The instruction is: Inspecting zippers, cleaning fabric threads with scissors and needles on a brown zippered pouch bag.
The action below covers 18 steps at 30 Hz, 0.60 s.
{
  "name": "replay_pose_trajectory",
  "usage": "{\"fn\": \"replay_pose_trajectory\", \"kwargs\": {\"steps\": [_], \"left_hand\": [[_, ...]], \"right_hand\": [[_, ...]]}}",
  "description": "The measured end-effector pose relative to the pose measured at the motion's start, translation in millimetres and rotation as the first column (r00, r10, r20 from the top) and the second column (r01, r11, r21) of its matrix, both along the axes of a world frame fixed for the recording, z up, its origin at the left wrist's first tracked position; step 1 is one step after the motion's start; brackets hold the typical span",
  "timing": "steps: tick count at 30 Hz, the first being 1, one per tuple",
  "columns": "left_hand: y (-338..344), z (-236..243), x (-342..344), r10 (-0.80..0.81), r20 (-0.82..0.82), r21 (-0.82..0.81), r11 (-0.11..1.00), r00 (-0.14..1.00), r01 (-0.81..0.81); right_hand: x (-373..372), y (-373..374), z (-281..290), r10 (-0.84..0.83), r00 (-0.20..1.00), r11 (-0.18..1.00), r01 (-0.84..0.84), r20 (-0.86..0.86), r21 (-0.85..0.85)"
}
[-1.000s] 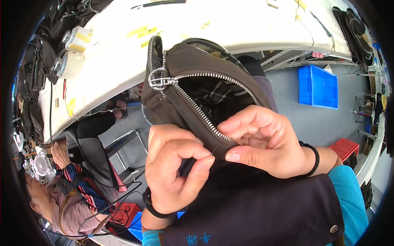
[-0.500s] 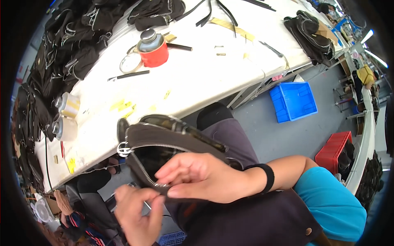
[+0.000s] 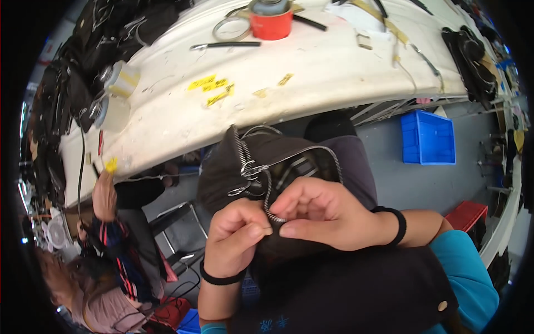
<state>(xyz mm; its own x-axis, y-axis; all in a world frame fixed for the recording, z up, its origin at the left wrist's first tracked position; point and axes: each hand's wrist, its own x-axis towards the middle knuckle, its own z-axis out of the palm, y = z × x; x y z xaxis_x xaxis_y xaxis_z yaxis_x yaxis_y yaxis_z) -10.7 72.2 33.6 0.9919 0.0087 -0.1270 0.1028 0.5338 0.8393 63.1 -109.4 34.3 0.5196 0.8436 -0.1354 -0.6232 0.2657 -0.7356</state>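
Observation:
A dark bag with silver zippers lies on my lap, its zipped mouth partly open. My right hand has its fingers curled into the opening and its thumb outside, gripping the edge beside the zipper's curved end. Close by, my left hand is closed in a pinch; a thin pale bit shows at its fingertips, too small to name. Metal zipper pulls hang on the bag just above my left hand. Both hands nearly meet at the zipper.
Ahead is a white table bearing a red container, a tape ring, a black pen-like tool, yellow scraps and two pale cans. A blue crate stands on the floor. At left, another person's hand touches the table edge.
The bag has turned and shifted right on my lap, its pulls now facing me. My left hand has risen to the zipper and pinched. The other person's hand has come up to the table edge.

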Motion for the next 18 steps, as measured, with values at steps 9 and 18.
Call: {"fn": "replay_pose_trajectory", "kwargs": {"steps": [9,18], "left_hand": [[-3,-7,-1,0.077,0.213,0.284,0.949,0.974,-0.137],[7,6,1,-0.067,0.377,0.533,0.831,0.924,-0.157]], "right_hand": [[2,-9,-7,-0.078,0.977,0.990,0.100,0.199,-0.104],[32,-23,5,-0.020,0.685,0.956,0.225,0.728,-0.186]]}}
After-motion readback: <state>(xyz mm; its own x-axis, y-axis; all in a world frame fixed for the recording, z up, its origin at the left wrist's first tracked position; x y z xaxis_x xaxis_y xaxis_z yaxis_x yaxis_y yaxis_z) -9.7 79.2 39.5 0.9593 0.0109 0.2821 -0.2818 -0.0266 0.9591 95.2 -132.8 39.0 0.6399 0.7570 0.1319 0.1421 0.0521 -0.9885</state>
